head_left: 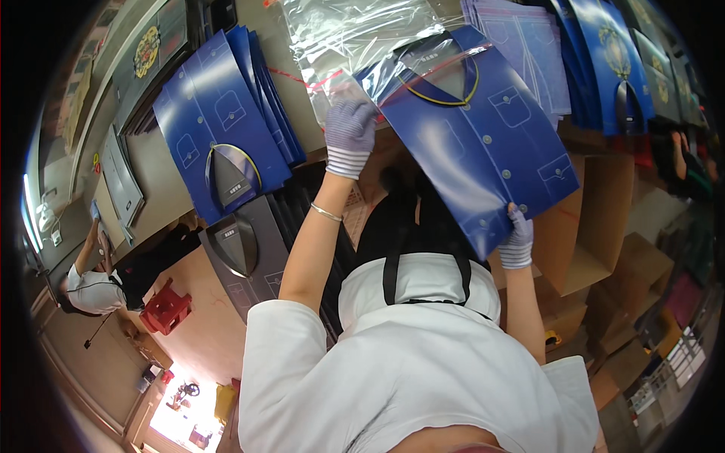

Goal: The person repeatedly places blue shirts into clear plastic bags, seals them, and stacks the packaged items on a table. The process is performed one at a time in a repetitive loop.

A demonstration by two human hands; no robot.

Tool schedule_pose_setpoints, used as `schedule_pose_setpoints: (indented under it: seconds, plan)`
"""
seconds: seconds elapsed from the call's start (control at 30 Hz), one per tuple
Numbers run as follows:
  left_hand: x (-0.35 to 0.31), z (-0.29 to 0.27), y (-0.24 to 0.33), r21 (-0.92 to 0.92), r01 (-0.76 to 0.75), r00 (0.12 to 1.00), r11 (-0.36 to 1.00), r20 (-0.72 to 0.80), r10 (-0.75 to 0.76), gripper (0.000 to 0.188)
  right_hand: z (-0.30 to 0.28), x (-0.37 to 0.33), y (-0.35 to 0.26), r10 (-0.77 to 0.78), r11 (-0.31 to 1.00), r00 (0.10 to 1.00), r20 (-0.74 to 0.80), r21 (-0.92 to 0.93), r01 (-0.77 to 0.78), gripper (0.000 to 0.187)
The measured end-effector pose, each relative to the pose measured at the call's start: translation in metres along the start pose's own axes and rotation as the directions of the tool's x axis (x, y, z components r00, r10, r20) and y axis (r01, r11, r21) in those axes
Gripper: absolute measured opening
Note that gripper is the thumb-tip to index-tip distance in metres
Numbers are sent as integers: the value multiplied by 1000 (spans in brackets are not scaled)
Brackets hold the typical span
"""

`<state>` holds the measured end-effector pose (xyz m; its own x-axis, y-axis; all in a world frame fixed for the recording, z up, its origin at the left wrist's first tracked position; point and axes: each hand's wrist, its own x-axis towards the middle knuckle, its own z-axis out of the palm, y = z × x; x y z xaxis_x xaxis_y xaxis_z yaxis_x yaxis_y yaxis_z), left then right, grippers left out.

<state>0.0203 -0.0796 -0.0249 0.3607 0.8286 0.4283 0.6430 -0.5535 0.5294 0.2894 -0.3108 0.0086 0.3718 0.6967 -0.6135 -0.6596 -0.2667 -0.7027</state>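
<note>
A glossy blue flat piece printed like a buttoned shirt (487, 155), with a yellow-edged collar, slants over the table's front edge. My right hand (517, 240), in a striped glove, grips its lower edge, with the thumb on top. The collar end lies under or inside the mouth of a clear plastic bag (343, 38) with a red strip; I cannot tell exactly how far in. My left hand (350, 134), also gloved, is closed on the bag's near edge, left of the collar. Its fingertips are partly hidden.
More blue shirt-printed pieces (219, 121) are stacked at the left, with dark grey ones (245, 249) nearer me. Purple-blue printed sheets (521, 53) lie at the back right. Cardboard boxes (593, 226) stand at the right. A red stool (168, 307) and another person (98, 287) are at the far left.
</note>
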Motion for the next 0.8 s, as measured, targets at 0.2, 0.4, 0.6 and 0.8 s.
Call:
schedule_pose_setpoints:
  seconds: [0.2, 0.4, 0.6, 0.8]
  plan:
    - [-12, 29, -30, -689, 645, 267, -331, 609, -746, 37, -2, 7, 48, 265, 959, 961, 84, 82, -271, 40]
    - [-13, 62, -62, -542, 838, 221, -62, 442, -869, 30, -29, 90, -14, 814, -215, 571, 106, -859, 465, 21]
    - [-10, 71, -75, -396, 914, 232, 88, 332, -914, 32, 105, 255, -83, -401, 254, 832, 383, -826, 503, 30]
    - [-12, 47, -67, -412, 910, 218, 51, 371, -903, 40, 157, 285, -53, -227, 68, 936, 269, -954, 291, 26]
